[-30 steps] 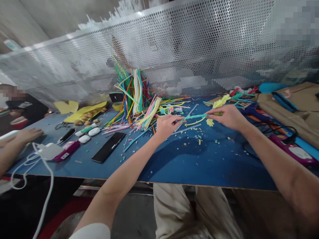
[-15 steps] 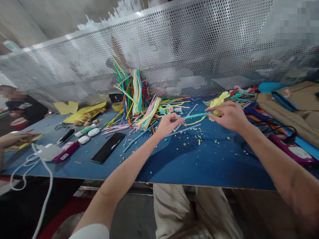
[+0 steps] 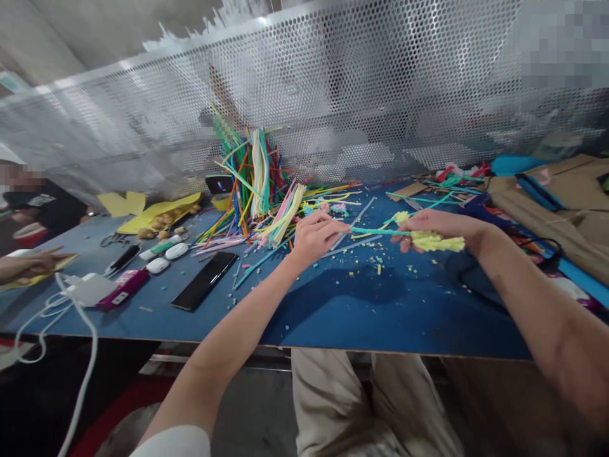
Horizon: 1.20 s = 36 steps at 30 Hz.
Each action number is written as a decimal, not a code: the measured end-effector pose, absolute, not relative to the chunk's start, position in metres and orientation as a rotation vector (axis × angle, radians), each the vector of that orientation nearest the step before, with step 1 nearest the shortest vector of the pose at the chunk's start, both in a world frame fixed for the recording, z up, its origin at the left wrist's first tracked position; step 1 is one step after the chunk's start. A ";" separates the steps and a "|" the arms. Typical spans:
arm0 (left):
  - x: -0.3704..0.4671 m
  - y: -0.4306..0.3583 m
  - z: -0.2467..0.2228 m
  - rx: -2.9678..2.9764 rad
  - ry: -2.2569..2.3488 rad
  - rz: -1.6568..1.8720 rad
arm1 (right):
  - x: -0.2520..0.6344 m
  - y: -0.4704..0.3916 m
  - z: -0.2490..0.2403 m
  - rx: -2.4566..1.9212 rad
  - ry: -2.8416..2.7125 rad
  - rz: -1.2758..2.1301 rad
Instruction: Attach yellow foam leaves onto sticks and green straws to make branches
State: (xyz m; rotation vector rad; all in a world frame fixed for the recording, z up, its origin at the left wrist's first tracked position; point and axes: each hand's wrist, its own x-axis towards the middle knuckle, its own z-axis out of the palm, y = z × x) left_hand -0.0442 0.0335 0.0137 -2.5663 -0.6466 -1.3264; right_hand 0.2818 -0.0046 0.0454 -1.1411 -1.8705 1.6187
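Note:
Above the blue table, a pipe-cleaner flower with a twisted teal stem [image 3: 375, 231] stretches between my two hands. My left hand [image 3: 316, 238] pinches the stem's left end, fingers together. At the other end, my right hand [image 3: 423, 225] is closed around the flower near its yellow fuzzy head [image 3: 436, 242], which sticks out to the right below the palm. A second yellow tuft [image 3: 402, 218] shows above the right fingers. Small teal and yellow clippings lie on the tabletop beneath. Behind my left hand is a bundle of pastel pipe cleaners [image 3: 288, 216].
A tall bunch of coloured pipe cleaners [image 3: 257, 174] stands before the perforated metal screen [image 3: 380, 95]. Left are a black phone [image 3: 204, 280], a purple power bank [image 3: 122, 289] and a white cable [image 3: 92, 355]. Brown cardboard [image 3: 561, 190] lies right. Another person's hand [image 3: 33, 263] rests far left.
The yellow head has swung from pointing up and away to pointing right and down as my right hand turned. My left hand stays near the same place, still pinching the stem.

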 end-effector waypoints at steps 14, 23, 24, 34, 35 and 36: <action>-0.040 0.035 0.020 -3.154 -0.956 -1.010 | 0.278 0.003 0.042 -1.315 -2.003 1.106; -0.037 0.038 0.018 -3.469 -1.939 -1.632 | 0.272 -0.002 0.031 -1.208 -2.184 0.006; -0.036 0.039 0.015 -3.463 -2.004 -1.681 | 0.272 -0.001 0.030 -1.230 -2.204 -0.092; -0.031 0.036 0.012 -3.280 -1.747 -1.634 | 0.273 -0.001 0.036 -1.329 -2.109 0.307; -0.031 0.036 0.013 -3.267 -1.701 -1.622 | 0.274 0.000 0.037 -1.355 -2.088 0.518; -0.031 0.035 0.014 -3.261 -1.650 -1.608 | 0.276 0.000 0.039 -1.362 -2.066 0.737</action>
